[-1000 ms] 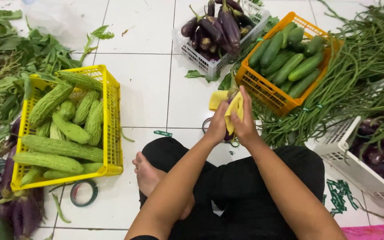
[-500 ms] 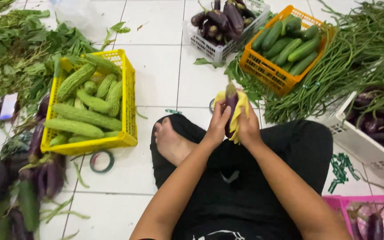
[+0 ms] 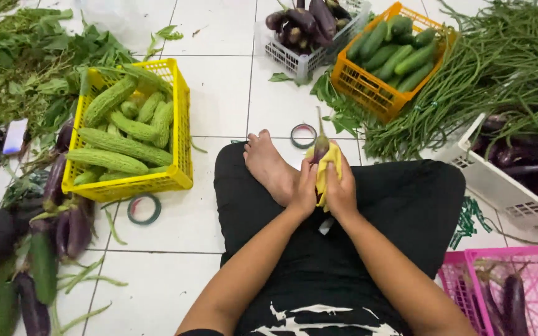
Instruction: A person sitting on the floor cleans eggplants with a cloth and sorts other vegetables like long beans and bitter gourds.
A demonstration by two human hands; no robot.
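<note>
Left of the person's lap, a yellow basket (image 3: 175, 124) holds bumpy green gourds (image 3: 119, 146) on the tiled floor (image 3: 219, 93), with a roll of tape (image 3: 144, 210) just below it. Above the lap, the left hand (image 3: 304, 190) and right hand (image 3: 342, 193) both clasp a yellow cloth (image 3: 329, 169) wrapped around a small purple eggplant (image 3: 320, 146), beside a bare foot (image 3: 269, 163). Up and right of the lap sits an orange basket (image 3: 368, 90) of cucumbers (image 3: 400, 53), then long beans (image 3: 505, 68).
</note>
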